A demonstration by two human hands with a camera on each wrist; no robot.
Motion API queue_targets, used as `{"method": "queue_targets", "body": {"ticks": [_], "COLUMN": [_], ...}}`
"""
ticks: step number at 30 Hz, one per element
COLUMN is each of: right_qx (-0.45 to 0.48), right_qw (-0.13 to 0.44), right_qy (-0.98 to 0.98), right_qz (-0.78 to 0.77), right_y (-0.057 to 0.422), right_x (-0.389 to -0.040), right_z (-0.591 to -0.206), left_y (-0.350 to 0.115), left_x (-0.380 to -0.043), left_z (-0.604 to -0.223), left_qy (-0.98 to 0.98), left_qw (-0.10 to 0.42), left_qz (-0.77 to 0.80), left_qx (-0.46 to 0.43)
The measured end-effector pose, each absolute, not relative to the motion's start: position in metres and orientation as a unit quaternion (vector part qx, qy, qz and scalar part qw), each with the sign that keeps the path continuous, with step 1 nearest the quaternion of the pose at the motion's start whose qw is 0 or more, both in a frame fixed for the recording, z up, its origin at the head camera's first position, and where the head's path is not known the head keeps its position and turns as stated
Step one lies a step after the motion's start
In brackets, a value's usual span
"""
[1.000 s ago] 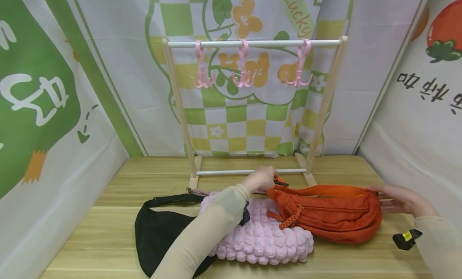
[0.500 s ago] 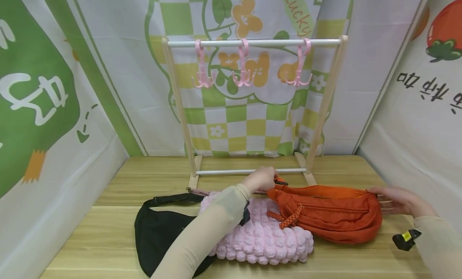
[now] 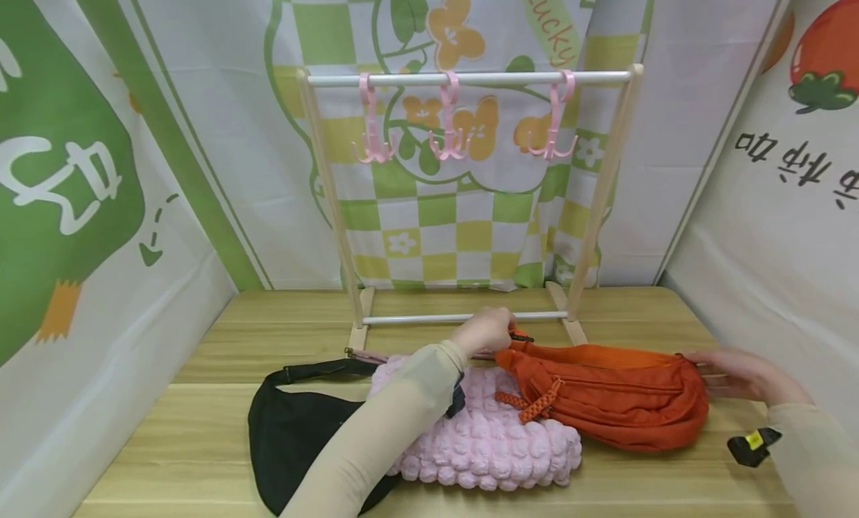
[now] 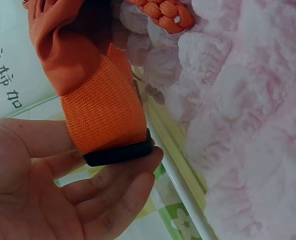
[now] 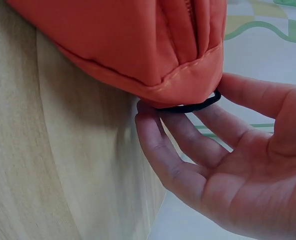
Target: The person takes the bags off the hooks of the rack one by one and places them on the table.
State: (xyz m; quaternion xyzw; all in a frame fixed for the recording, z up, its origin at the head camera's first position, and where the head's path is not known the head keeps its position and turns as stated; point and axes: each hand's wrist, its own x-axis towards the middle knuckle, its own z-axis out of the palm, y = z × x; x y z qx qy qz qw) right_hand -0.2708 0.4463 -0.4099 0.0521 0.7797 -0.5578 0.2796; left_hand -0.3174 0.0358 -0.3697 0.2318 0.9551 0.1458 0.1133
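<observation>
An orange waist bag lies across the right side of the table, its left end overlapping a puffy pink bag. My left hand holds the waist bag's strap end; in the left wrist view, thumb and fingers are around the orange webbing and its black buckle. At the opposite end, my right hand grips the bag's corner. The right wrist view shows the thumb and curled fingertips at a black loop there. Left of the pink bag, a black shoulder bag lies partly under my left forearm.
Behind the bags stands a wooden rack with a white top rail and a lower bar. Three pink hooks hang from the rail: left, middle and right. Printed curtains enclose the wooden table.
More of the bright inner side of the orange waist bag's back now shows. Both hands keep nearly the same places, and the head view has shifted slightly.
</observation>
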Motion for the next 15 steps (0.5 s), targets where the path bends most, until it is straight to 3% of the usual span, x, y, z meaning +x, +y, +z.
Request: {"method": "queue_targets", "body": {"ticks": [15], "right_qx": [0.027], "right_qw": [0.287], "right_qy": [0.785], "right_qz": [-0.548], "right_y": [0.4501], "right_x": [-0.2695], "right_z": [-0.4138], "left_y": [0.0363], "left_x": [-0.3157], "left_z": [-0.3684], "left_qy": [0.954], "left_qw": [0.104], "left_qz": [0.142], "left_qx": [0.243]}}
